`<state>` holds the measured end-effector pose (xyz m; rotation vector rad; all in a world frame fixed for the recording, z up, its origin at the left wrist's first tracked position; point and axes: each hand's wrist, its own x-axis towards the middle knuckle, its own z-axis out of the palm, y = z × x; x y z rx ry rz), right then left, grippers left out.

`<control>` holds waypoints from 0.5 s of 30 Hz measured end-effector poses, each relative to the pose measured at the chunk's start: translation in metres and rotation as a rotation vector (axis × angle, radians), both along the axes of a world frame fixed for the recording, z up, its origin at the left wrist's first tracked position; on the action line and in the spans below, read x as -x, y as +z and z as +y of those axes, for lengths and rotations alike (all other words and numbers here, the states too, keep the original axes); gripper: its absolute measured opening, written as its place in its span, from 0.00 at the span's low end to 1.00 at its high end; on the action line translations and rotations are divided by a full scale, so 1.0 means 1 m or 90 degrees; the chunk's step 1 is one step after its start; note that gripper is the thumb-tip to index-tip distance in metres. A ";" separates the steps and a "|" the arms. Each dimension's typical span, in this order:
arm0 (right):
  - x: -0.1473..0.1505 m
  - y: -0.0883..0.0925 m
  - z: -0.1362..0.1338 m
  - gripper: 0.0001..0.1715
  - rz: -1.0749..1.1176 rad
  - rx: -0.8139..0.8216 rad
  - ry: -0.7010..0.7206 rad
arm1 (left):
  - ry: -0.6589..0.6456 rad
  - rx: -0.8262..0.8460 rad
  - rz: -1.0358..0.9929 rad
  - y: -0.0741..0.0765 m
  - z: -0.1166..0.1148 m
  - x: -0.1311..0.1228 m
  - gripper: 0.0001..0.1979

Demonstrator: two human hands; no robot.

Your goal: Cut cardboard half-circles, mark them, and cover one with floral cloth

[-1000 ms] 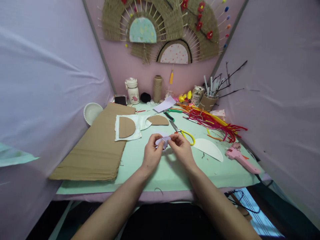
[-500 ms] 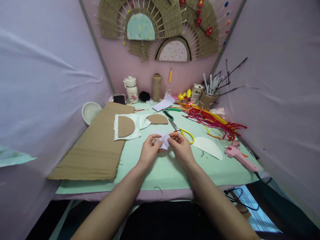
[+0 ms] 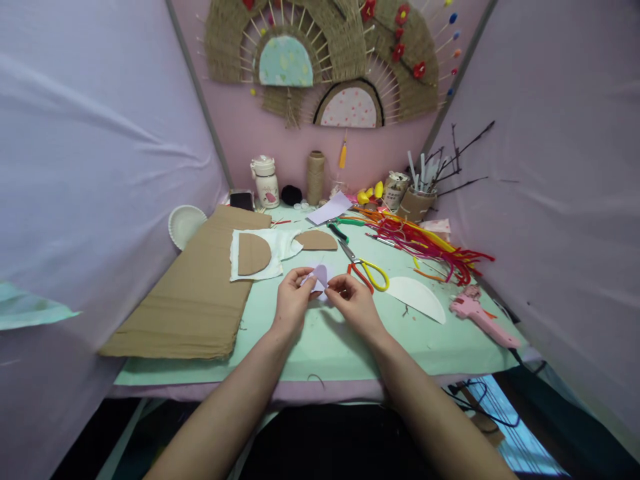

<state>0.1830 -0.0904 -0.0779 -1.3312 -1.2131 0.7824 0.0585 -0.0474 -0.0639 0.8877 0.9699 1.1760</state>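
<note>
A small piece of light purple paper (image 3: pixel 320 275) is held up between my two hands near the middle of the table, bent or folded along its upper part. My left hand (image 3: pixel 293 297) pinches its left side. On the paper's right edge the fingertips of my right hand (image 3: pixel 353 303) are closed. Just beyond my right hand lie scissors (image 3: pixel 374 275) with one yellow and one red handle loop. A white half-round paper piece (image 3: pixel 417 298) rests to the right of them. Past my hands is a half-round cardboard piece (image 3: pixel 316 241).
Brown cardboard (image 3: pixel 185 300) covers the left side, beside white cloth (image 3: pixel 277 241) bearing another cardboard half-round. Coloured pipe cleaners (image 3: pixel 425 240) and a pink glue gun (image 3: pixel 485 319) lie right. At the back stand a white bottle (image 3: pixel 265 183) and a twine spool (image 3: pixel 315 179).
Both hands have shifted slightly left with the purple paper. The paper is turned and its top now bends over. More of the scissors' red handle shows.
</note>
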 end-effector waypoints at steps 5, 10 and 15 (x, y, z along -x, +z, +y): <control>0.000 -0.001 0.000 0.11 0.022 0.014 0.012 | 0.000 0.016 -0.034 0.000 0.000 0.000 0.16; 0.000 -0.002 0.000 0.11 0.051 0.020 0.007 | -0.012 0.028 -0.076 -0.002 0.000 0.000 0.16; 0.000 0.000 0.001 0.12 0.088 0.033 -0.006 | -0.036 0.048 -0.107 -0.004 -0.001 -0.001 0.16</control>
